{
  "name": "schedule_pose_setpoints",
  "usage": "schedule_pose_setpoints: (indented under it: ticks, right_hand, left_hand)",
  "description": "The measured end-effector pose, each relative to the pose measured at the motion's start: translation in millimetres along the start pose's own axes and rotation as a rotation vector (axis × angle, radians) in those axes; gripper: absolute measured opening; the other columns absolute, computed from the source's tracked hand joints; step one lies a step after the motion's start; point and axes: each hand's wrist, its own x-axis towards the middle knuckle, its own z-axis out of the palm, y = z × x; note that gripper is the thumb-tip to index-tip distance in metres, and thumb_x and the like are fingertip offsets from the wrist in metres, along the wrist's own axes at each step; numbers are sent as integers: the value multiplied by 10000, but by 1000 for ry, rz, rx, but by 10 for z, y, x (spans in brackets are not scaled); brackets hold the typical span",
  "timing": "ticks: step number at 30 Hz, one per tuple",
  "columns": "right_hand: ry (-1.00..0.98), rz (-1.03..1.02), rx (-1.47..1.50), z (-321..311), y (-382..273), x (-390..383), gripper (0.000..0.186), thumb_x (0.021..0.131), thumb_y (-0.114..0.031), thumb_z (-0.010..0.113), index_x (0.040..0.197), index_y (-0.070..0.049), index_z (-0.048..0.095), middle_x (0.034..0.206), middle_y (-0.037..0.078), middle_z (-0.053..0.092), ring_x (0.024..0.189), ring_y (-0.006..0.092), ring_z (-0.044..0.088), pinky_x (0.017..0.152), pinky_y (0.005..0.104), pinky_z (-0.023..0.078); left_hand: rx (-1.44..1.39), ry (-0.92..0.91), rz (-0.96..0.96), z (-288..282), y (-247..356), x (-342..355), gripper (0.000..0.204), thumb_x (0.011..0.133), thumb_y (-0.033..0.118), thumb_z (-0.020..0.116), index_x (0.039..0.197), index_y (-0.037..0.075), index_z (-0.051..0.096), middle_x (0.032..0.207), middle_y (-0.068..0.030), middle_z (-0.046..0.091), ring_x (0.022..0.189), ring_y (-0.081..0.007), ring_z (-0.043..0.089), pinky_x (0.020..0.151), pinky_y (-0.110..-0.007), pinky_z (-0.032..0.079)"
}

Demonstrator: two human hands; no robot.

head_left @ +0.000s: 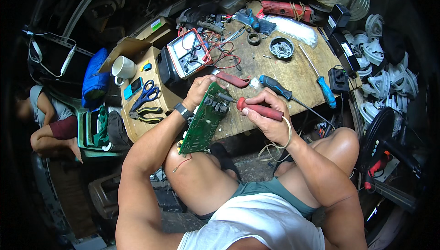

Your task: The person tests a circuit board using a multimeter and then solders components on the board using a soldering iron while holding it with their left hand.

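Note:
My left hand (199, 91) is closed on the upper edge of a green circuit board (200, 126), which hangs tilted over my thigh with its solder side toward me. In my right hand (270, 117) is a soldering iron (262, 109) with a red handle and a pale cord looping below it. Its metal tip points left and meets the board near a dark cluster of parts at the top; whether it touches a joint is too small to tell. A red-handled knife (232, 79) lies on the wooden table (293, 73) just beyond both hands.
Two blue-handled screwdrivers (276, 87) (326, 92) and a round metal motor part (281, 48) lie on the table. At left, a cardboard box (151, 66) carries scissors (147, 95), pliers (147, 115) and a mug (123, 68). Behind it sits a multimeter case (208, 48) with tangled leads. Another person (50, 112) sits far left.

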Motion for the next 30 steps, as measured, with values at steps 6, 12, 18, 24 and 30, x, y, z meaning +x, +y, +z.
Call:
schedule_pose_setpoints:
  ticks: [6,12,18,24,30]
  right_hand:
    - [-35,-10,25,-62,10,41,168,845,-112,834,934,-27,719,885,75,628,808,191,618,750,321,483]
    - [-50,-44,31,-78,26,59,173,845,-109,831,945,-31,714,890,73,630,825,184,626,757,318,486]
    - [-53,-38,42,-93,10,87,172,850,-125,827,938,-32,711,889,61,633,832,172,625,768,310,489]
    - [-10,86,180,-27,104,63,180,853,-144,831,931,-33,713,894,59,640,827,166,624,770,309,491]
    - [-21,1,84,-52,25,96,175,847,-124,835,933,-31,714,889,61,646,822,173,626,768,309,491]
  left_hand:
    - [15,-27,3,4,17,23,433,1065,306,437,916,-37,653,931,-163,741,912,-229,708,899,-365,550]
    - [18,-27,-17,13,40,30,420,1049,288,441,918,-43,663,938,-170,750,912,-231,712,894,-361,547]
    - [39,-24,-22,1,45,34,417,1045,288,444,917,-44,663,949,-169,755,906,-220,705,884,-350,540]
    - [30,-40,-14,4,47,49,410,1047,295,455,905,-35,652,930,-159,748,907,-219,707,883,-354,540]
    - [28,-47,-18,-16,36,52,399,1046,289,461,895,-32,645,905,-147,734,923,-230,719,880,-359,546]
